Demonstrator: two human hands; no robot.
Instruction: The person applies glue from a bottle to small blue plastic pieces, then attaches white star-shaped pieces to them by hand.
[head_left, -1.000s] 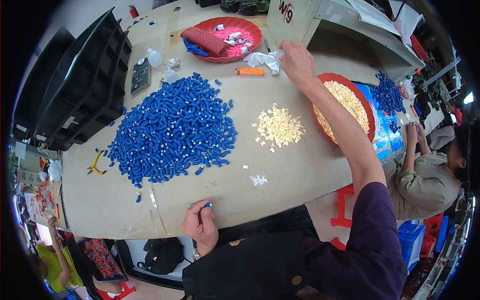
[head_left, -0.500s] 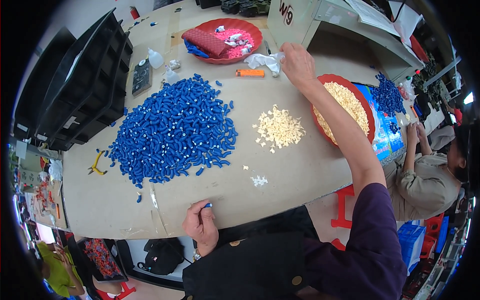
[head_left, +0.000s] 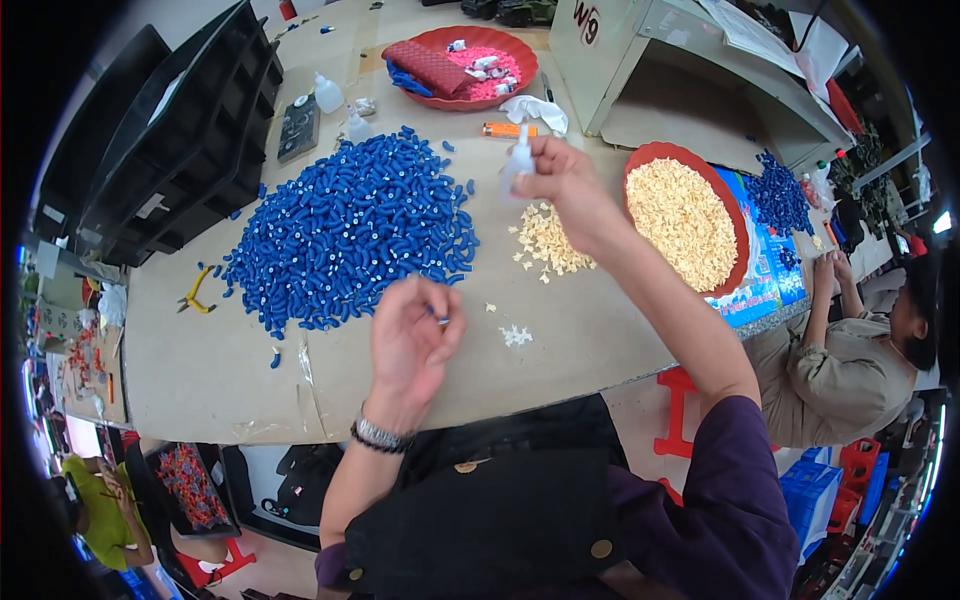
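Note:
My left hand [head_left: 408,345] is raised over the table's near part, palm turned up. Its curled fingertips pinch a small blue curved piece [head_left: 441,319], mostly hidden by the fingers. My right hand [head_left: 568,190] grips a small translucent squeeze bottle [head_left: 519,165] with its thin nozzle pointing up. Left of the bottle spreads a big heap of blue curved pieces [head_left: 340,235], white at some ends. Below my right hand lies a small pile of cream-coloured pieces [head_left: 545,243], partly covered by the wrist. White residue [head_left: 515,335] marks the table nearer me.
A red dish [head_left: 742,250] of cream pieces stands right; another red dish [head_left: 530,62] with pink bits is at the back. Black bins [head_left: 200,130] line the left. Yellow pliers [head_left: 197,290], two more bottles [head_left: 327,93] and an orange marker-like item [head_left: 505,130] lie around. A co-worker [head_left: 850,350] sits right.
My right hand has come back toward me and left, bringing the squeeze bottle into plain sight. My left hand has risen forward from the table's near edge, still with the blue piece.

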